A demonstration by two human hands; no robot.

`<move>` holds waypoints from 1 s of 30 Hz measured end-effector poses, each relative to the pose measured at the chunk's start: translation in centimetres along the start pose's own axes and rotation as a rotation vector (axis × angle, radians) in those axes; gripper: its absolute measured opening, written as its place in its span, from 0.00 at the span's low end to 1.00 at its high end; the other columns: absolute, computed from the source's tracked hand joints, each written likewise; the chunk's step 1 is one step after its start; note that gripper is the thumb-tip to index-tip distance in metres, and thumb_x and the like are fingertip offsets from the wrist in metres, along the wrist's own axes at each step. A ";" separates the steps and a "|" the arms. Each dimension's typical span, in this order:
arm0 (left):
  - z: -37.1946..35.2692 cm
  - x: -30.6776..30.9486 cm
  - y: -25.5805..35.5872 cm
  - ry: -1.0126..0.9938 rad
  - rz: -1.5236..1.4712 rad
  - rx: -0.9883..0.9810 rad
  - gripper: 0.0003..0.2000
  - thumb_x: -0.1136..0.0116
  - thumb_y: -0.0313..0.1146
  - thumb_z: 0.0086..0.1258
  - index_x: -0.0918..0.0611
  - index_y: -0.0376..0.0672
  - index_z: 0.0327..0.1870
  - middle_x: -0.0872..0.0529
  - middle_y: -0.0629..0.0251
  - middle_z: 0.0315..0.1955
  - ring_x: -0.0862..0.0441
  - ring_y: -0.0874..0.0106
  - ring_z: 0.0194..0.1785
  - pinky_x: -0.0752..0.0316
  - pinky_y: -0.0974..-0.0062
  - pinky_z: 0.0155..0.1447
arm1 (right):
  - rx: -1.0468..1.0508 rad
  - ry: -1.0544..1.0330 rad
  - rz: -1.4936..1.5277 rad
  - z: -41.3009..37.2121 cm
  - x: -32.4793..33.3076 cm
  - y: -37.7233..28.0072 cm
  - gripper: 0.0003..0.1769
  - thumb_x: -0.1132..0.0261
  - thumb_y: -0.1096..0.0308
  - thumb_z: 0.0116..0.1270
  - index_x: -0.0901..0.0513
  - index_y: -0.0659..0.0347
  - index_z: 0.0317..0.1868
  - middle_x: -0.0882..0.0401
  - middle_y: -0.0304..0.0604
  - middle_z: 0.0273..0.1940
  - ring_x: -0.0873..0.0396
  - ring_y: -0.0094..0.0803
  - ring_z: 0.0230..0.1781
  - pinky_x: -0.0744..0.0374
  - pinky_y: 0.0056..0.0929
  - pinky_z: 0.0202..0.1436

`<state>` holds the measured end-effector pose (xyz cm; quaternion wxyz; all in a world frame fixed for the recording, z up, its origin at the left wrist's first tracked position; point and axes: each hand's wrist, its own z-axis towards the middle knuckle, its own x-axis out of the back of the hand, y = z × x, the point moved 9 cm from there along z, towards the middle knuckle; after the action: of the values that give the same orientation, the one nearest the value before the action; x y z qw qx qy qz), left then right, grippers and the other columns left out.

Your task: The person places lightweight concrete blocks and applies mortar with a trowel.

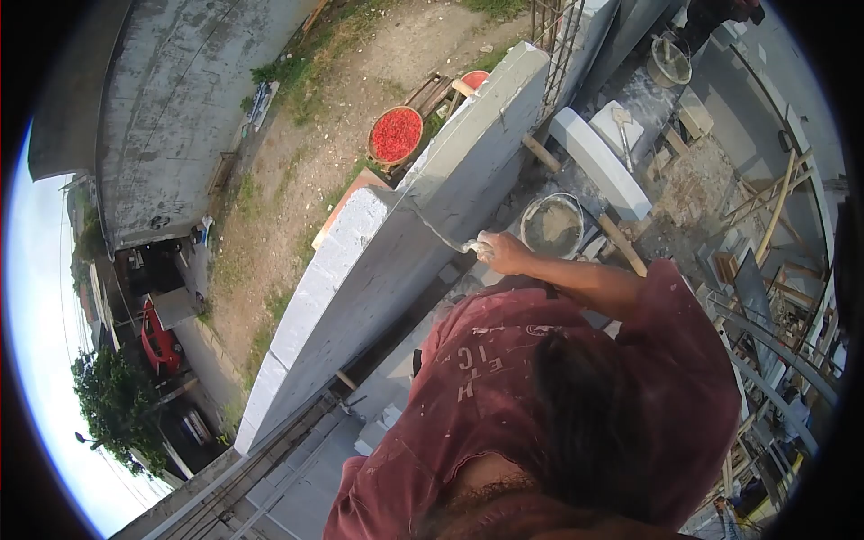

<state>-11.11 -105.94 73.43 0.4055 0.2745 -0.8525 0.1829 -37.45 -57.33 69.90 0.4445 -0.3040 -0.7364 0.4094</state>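
My right hand (504,253) is closed around the handle of a trowel (441,236), with its thin bent neck running toward the top of a block wall (324,288). The trowel's blade is hard to make out against the wall. Light grey-white blocks form the near stretch of the wall, while the far stretch has a grey mortar-coloured top (481,103). Just beyond my right forearm stands a bucket (553,225) with grey mortar in it. My left hand is out of sight; only the left side of my maroon shirt shows.
A long white block (601,162) lies beside the wall, near another trowel (623,135). Another bucket (669,61) stands near a person (715,20) at the top right. Beyond the wall are a round basket of small red things (395,135) and a red car (160,342).
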 end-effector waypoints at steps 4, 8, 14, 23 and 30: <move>1.1 0.6 -0.2 0.014 -0.023 0.002 0.50 0.44 0.67 0.70 0.46 0.41 0.84 0.34 0.41 0.77 0.36 0.45 0.79 0.41 0.45 0.79 | 0.039 0.153 0.056 0.0 3.0 -0.5 0.15 0.31 0.66 0.68 0.18 0.62 0.51 0.14 0.58 0.38 0.15 0.59 0.42 0.19 0.49 0.46; 1.6 2.4 -0.2 0.043 -0.036 0.009 0.50 0.44 0.66 0.70 0.45 0.40 0.83 0.34 0.40 0.77 0.36 0.45 0.79 0.41 0.45 0.79 | -0.068 0.137 0.173 7.3 3.4 -0.7 0.15 0.31 0.64 0.68 0.17 0.61 0.52 0.13 0.55 0.39 0.14 0.56 0.41 0.18 0.45 0.46; 2.2 5.7 -1.3 0.103 -0.048 0.034 0.50 0.43 0.66 0.70 0.45 0.39 0.83 0.34 0.40 0.77 0.36 0.45 0.79 0.41 0.46 0.80 | 0.135 -0.046 -0.065 17.4 2.2 -3.5 0.20 0.30 0.60 0.67 0.16 0.64 0.54 0.12 0.54 0.44 0.13 0.51 0.48 0.19 0.44 0.54; 3.6 8.5 -1.5 0.139 -0.054 0.049 0.50 0.42 0.65 0.70 0.44 0.37 0.83 0.34 0.39 0.77 0.36 0.45 0.79 0.41 0.47 0.80 | 0.249 -0.259 0.055 24.7 3.0 -6.7 0.21 0.27 0.64 0.63 0.13 0.64 0.54 0.10 0.50 0.46 0.13 0.42 0.48 0.18 0.38 0.54; 4.1 7.9 -1.4 0.107 -0.063 0.052 0.50 0.42 0.65 0.70 0.43 0.36 0.82 0.34 0.38 0.77 0.36 0.45 0.80 0.41 0.48 0.80 | -0.032 -0.086 0.451 18.9 5.4 -5.1 0.17 0.32 0.66 0.71 0.14 0.61 0.57 0.15 0.39 0.34 0.20 0.26 0.27 0.20 0.34 0.32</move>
<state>-16.83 -111.75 77.31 0.4488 0.3013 -0.8155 0.2067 -57.26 -61.65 71.47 0.3050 -0.4501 -0.6745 0.4995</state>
